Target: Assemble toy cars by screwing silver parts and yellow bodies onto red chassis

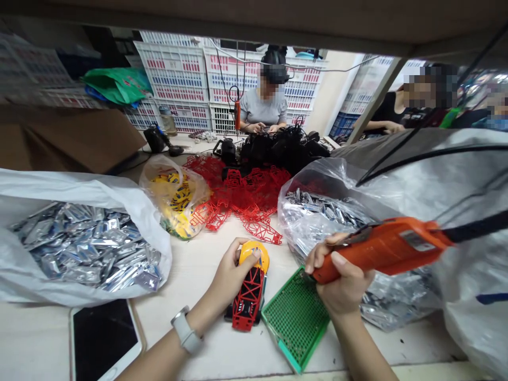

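My left hand (237, 264) grips a toy car (249, 296) by its yellow front part, thumb on top, while the car rests on the table. A red lattice frame covers the car's black rear. My right hand (341, 275) is wrapped round an orange electric screwdriver (381, 248), its cable leading off to the right. The tool's front end points down-left, over a green perforated tray (296, 317) with small bits in its holes, perhaps screws. The tool's tip is hidden or too small to make out.
A white bag of silvery parts (95, 243) stands left, a clear bag of similar ones (325, 211) right. Behind lie yellow parts (177, 193) in a bag, red lattice frames (246, 198) and black parts (278, 148). A phone (105, 338) lies front left. Co-workers sit opposite.
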Demonstrator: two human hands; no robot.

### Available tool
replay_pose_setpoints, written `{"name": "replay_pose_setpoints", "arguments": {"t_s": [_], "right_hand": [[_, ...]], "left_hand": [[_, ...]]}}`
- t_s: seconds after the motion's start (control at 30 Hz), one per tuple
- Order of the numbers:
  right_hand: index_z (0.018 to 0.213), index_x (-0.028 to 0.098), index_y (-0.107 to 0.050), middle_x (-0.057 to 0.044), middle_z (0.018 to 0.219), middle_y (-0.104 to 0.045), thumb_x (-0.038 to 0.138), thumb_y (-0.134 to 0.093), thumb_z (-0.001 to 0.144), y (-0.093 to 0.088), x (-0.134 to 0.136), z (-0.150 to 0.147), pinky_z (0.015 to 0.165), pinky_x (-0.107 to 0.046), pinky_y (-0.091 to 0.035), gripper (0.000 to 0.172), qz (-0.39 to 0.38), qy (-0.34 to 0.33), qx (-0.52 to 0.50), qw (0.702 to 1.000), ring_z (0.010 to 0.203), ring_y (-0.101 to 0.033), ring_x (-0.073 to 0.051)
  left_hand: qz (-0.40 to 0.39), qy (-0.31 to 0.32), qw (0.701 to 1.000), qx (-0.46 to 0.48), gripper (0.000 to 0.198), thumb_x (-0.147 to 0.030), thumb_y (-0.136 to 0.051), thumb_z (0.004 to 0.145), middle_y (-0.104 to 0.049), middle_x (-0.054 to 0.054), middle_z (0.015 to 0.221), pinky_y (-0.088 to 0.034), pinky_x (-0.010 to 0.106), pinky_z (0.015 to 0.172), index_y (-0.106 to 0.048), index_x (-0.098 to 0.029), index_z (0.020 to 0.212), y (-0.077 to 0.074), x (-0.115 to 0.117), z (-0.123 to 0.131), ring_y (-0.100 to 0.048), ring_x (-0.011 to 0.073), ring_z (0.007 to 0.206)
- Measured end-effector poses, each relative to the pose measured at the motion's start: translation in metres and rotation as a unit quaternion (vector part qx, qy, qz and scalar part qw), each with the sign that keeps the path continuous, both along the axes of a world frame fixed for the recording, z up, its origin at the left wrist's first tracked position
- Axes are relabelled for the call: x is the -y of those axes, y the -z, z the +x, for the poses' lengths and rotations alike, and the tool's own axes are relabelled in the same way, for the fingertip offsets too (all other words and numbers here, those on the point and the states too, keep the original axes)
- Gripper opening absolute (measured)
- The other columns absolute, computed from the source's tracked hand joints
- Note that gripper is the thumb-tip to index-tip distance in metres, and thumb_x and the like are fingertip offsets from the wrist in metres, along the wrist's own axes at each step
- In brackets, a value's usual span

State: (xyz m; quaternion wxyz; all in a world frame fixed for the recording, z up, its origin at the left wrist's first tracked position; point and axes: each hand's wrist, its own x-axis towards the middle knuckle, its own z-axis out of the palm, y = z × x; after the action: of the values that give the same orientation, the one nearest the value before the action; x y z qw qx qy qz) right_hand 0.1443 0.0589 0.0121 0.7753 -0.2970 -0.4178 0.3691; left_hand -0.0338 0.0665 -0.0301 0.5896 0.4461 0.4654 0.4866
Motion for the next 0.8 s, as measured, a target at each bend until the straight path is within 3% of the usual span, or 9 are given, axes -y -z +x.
{"name": "replay_pose_setpoints", "arguments": {"t_s": [0.13, 0.23, 0.43, 0.6, 0.8], "right_hand": [[0.085, 0.022, -0.062, 0.005, 0.05, -0.057, 0.022, -0.058, 0.072, -0.027, 0.007, -0.013, 0.039, -0.024, -0.043, 0.013, 0.071, 0.004, -0.034, 0.997, 0.036, -0.052, -0.014], [0.085, 0.022, -0.061, 0.006, 0.051, -0.057, 0.02, -0.055, 0.073, -0.035, 0.006, -0.032, 0.041, -0.026, -0.044, 0.014, 0.094, -0.009, -0.041, 0.995, 0.038, -0.053, -0.015], [0.087, 0.024, -0.059, 0.007, 0.053, -0.057, 0.023, -0.056, 0.071, -0.021, -0.005, -0.057, 0.044, -0.026, -0.044, 0.016, 0.089, -0.009, -0.048, 0.995, 0.04, -0.053, -0.014], [0.087, 0.025, -0.054, 0.008, 0.053, -0.053, 0.023, -0.053, 0.071, -0.018, -0.009, -0.06, 0.042, -0.026, -0.041, 0.016, 0.072, 0.018, -0.029, 0.997, 0.039, -0.05, -0.014], [0.087, 0.025, -0.054, 0.008, 0.056, -0.054, 0.023, -0.056, 0.074, -0.011, -0.011, -0.061, 0.043, -0.026, -0.043, 0.013, 0.085, 0.002, -0.007, 0.996, 0.04, -0.051, -0.013]], "left_hand": [[-0.005, -0.017, 1.0, -0.003, 0.038, -0.051, -0.075, 0.076, -0.066, -0.004, 0.074, -0.049, 0.025, 0.06, -0.058, -0.022, 0.095, -0.001, 0.001, 0.001, -0.061, 0.015, 0.063], [-0.004, -0.02, 1.0, -0.001, 0.039, -0.051, -0.076, 0.074, -0.065, -0.004, 0.073, -0.047, 0.025, 0.058, -0.058, -0.022, 0.093, 0.0, 0.0, 0.001, -0.061, 0.0151, 0.062], [0.004, -0.014, 1.0, 0.008, 0.039, -0.049, -0.077, 0.072, -0.066, -0.003, 0.073, -0.048, 0.025, 0.06, -0.059, -0.022, 0.092, 0.001, -0.003, 0.0, -0.061, 0.0155, 0.065], [0.004, -0.012, 1.0, 0.016, 0.04, -0.05, -0.078, 0.074, -0.066, -0.003, 0.073, -0.048, 0.025, 0.061, -0.058, -0.021, 0.093, 0.002, -0.003, 0.001, -0.061, 0.0154, 0.066], [0.014, -0.007, 1.0, 0.008, 0.038, -0.048, -0.075, 0.077, -0.066, -0.002, 0.076, -0.047, 0.025, 0.062, -0.057, -0.022, 0.097, 0.005, -0.002, 0.0, -0.061, 0.0157, 0.066]]}}
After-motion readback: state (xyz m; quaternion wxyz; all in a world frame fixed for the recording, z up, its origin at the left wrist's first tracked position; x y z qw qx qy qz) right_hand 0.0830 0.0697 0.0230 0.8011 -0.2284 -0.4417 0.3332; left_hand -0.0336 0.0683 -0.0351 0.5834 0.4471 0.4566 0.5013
